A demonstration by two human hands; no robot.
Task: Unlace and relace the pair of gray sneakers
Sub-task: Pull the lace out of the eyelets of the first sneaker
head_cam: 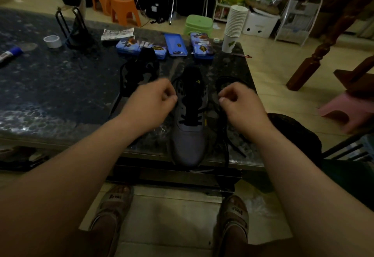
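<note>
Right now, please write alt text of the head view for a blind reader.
The left hand and right hand each pinch an end of the black lace of a gray sneaker at the near edge of a dark table. The second sneaker lies behind the left hand.

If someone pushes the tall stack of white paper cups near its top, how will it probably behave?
The stack of paper cups is tall and narrow, resting on one cup's base, so it would probably tip. Being paper, it is likely light and may slide easily on the glossy table.
</note>
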